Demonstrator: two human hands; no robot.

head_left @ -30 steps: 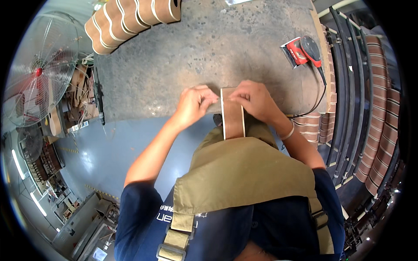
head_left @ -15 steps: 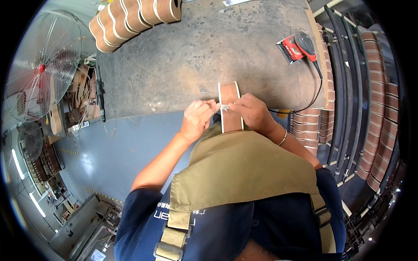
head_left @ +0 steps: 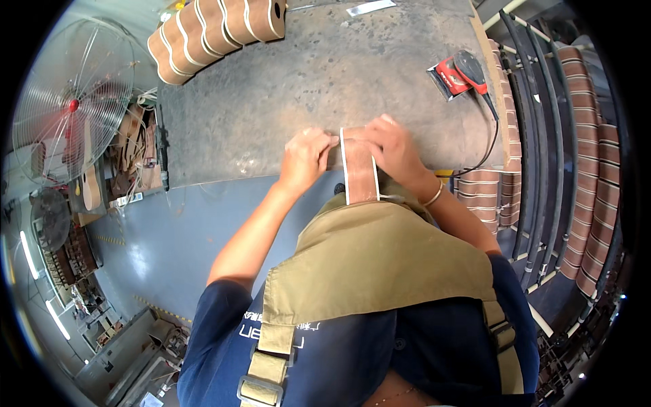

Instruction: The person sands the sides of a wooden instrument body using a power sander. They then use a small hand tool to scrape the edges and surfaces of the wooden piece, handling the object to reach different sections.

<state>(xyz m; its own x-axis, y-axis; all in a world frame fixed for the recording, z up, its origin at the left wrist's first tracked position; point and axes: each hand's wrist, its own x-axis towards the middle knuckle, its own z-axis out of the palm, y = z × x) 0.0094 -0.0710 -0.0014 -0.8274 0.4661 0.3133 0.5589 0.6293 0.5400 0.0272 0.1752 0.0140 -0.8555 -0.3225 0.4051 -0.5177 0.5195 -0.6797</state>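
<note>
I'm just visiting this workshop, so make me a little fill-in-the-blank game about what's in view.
1. The wire-caged machine with a red hub is a ____.
2. The corded power tool on the bench is black and ____.
3. The curved brown workpieces lie toward the bench's far ____ corner.
4. The hand covering more of the brown piece is the person's ____ one.

Missing words: fan; red; left; right.
</note>
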